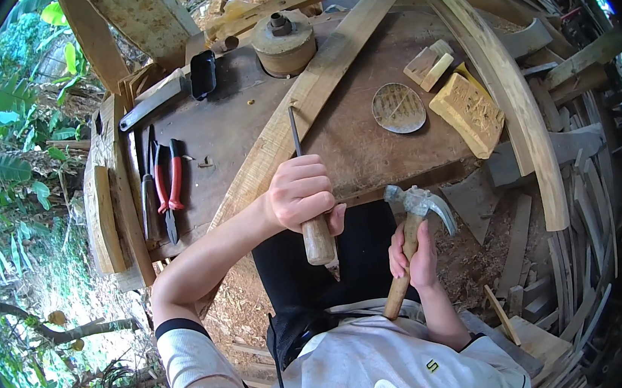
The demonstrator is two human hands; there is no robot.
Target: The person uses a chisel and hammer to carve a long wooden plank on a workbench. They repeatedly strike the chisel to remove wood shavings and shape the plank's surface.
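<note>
My left hand point(300, 195) is closed round the wooden handle of a chisel point(318, 242). Its thin metal blade points away from me, and the tip meets the face of a long wooden plank point(345, 50) lying slantwise across the workbench point(228, 131). Over on the right, my right hand point(420, 258) grips a claw hammer point(409, 231) by its wooden handle. The hammer's head is up, near the bench's front edge and apart from the chisel.
Red-handled pliers point(172, 182) lie on the left beside a slim wooden-handled tool point(149, 203). A round piece with a bolt point(285, 49) is behind the plank. At right are a round disc point(398, 107), a yellowish wood block point(469, 113) and a long curved beam point(518, 111).
</note>
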